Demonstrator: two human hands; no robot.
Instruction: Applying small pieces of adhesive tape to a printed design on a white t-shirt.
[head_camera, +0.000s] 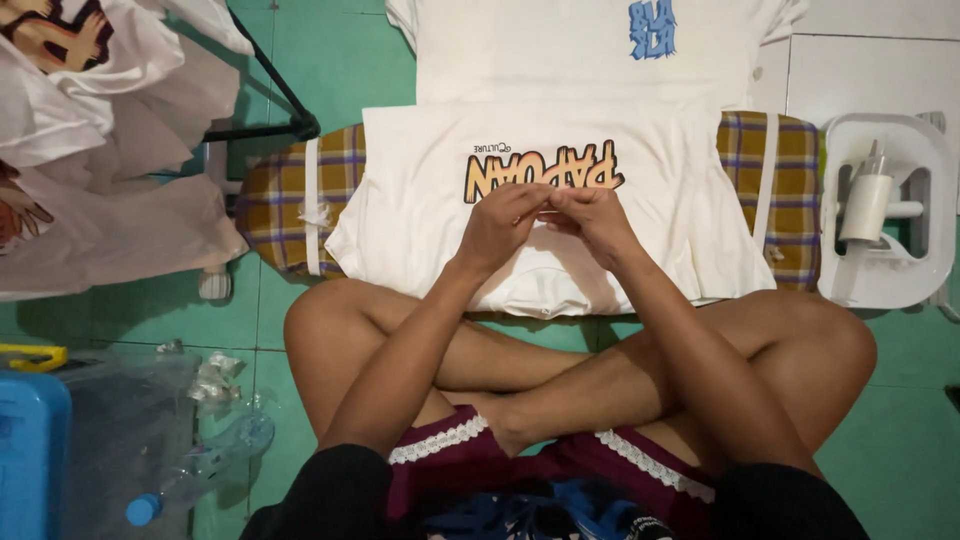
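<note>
A white T-shirt (600, 230) with an orange printed design lies flat on a low board covered in yellow plaid cloth (285, 195). My left hand (500, 225) and my right hand (595, 220) meet over the shirt's middle, just below the print, fingertips pinched together. What the fingers pinch is too small to make out. I sit cross-legged on the green tiled floor, knees spread in front of the board.
A second white shirt (520, 45) with a blue print lies beyond the board. A white stand holding a spray bottle (868, 200) sits at right. White garments (110, 200) hang at left. A blue box (30, 460), clear plastic bags and a bottle (190, 475) lie at lower left.
</note>
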